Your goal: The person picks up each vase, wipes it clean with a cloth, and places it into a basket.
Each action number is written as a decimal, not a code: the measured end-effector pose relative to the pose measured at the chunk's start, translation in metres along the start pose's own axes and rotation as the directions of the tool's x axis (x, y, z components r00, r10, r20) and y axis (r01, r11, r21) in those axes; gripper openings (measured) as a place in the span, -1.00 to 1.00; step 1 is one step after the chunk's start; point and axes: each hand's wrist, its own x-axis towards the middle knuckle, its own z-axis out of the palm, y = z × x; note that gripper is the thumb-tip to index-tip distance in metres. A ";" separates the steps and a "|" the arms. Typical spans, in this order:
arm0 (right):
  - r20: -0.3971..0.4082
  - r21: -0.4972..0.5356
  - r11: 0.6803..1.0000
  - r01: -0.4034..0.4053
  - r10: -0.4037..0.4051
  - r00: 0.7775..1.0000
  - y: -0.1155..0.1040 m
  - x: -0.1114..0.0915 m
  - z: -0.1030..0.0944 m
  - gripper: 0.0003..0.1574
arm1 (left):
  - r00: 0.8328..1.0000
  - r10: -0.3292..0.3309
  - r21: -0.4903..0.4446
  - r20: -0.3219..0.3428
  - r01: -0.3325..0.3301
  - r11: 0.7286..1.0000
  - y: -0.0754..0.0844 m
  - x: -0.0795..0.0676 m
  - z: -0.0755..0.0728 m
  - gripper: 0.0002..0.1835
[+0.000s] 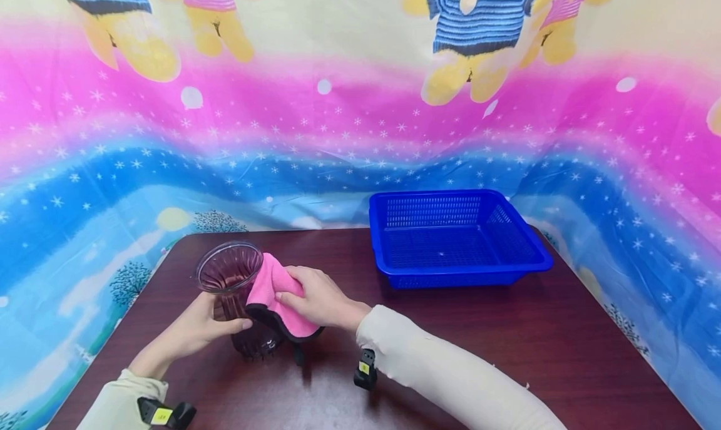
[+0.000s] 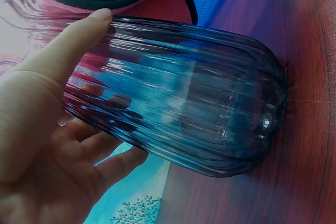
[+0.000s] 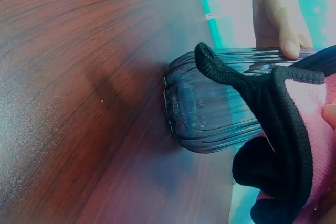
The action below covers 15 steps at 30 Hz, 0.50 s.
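Note:
A ribbed, see-through purple glass vase (image 1: 228,273) with a flared rim stands upright on the table at the left. My left hand (image 1: 197,327) grips its middle, the thumb in front and the fingers round the far side, as the left wrist view shows on the vase (image 2: 184,93). In my right hand (image 1: 321,298) is a pink cloth (image 1: 276,292) with a black edge, pinched between thumb and fingers. The cloth lies against the vase's right side near the rim. From the right wrist, the cloth's black edging (image 3: 289,124) hides part of the vase (image 3: 210,103).
A blue plastic basket (image 1: 462,270) with perforated walls stands at the back right of the dark wooden table (image 1: 450,355). A patterned cloth backdrop (image 1: 338,136) hangs behind the table and along its sides. A black wrist camera (image 1: 366,368) sits by the right sleeve.

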 end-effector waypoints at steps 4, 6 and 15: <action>0.010 -0.005 1.000 -0.009 0.009 1.000 0.000 -0.001 0.002 -0.68 | 1.000 -0.005 0.001 -0.001 0.005 1.000 0.000 0.000 0.000 -0.22; 0.016 0.001 1.000 -0.014 0.014 1.000 0.001 -0.001 0.003 -0.68 | 1.000 -0.004 -0.005 0.001 0.004 1.000 0.001 0.000 0.000 -0.22; 0.052 -0.031 0.999 -0.039 0.040 0.998 0.007 -0.005 0.007 -0.69 | 1.000 -0.002 0.018 -0.018 0.003 1.000 0.000 0.000 0.001 -0.19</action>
